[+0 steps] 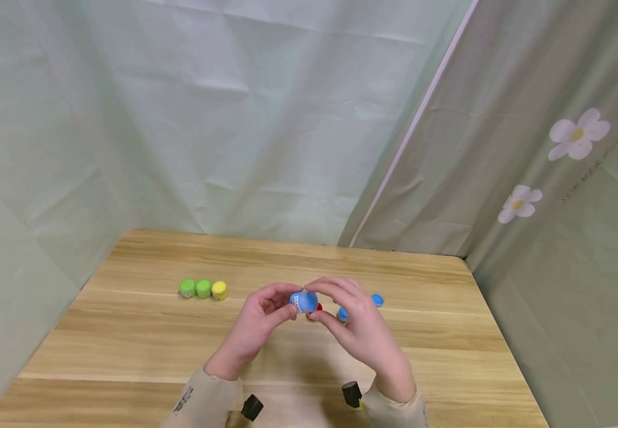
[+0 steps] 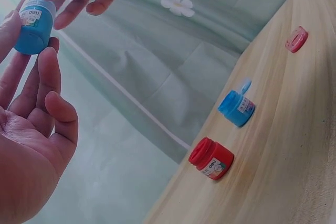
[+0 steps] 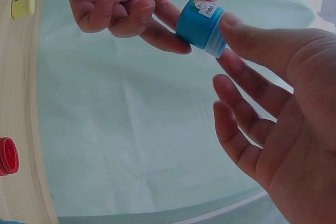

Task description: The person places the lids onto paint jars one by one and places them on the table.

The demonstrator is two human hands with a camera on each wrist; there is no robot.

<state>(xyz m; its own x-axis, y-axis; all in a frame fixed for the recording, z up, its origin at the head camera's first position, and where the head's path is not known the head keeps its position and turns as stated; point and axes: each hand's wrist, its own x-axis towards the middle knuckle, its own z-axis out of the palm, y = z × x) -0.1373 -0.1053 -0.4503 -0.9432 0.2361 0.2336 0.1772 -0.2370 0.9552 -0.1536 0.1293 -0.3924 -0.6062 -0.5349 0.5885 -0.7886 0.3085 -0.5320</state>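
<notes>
A small blue jar (image 1: 302, 302) is held up off the tabletop (image 1: 127, 333) between two hands, its labelled body in the left hand (image 1: 250, 330) and its paler end toward the right hand (image 1: 359, 330). The left hand pinches the body between thumb and forefinger, its remaining fingers loosely bent away from it; the right hand is partly spread, with thumb and fingertips gripping the paler end. The jar is tilted, with a smooth blue body, a lighter, somewhat translucent band at one end and a white label (image 2: 30, 17) reading "deli"; whether a cap is on it is hard to tell. On the wood-grained tabletop beyond the hands stand an uncapped red jar (image 2: 212, 160) and, near it, another blue jar (image 2: 239, 109), with a blue lid (image 1: 377, 300) beyond that one and a red lid (image 2: 296, 39) lying farther off. Well to the left, two green jars (image 1: 204, 289) and a yellow jar (image 1: 220, 290) stand in a row. Pale green cloth (image 1: 266, 119) hangs behind the tabletop, and a greyer curtain (image 1: 448, 148) at the right bears white flowers (image 1: 579, 134) with yellow centres. Beige sleeves (image 1: 204, 399) cover the forearms, and a small black block (image 1: 252, 408) shows by the left cuff.
</notes>
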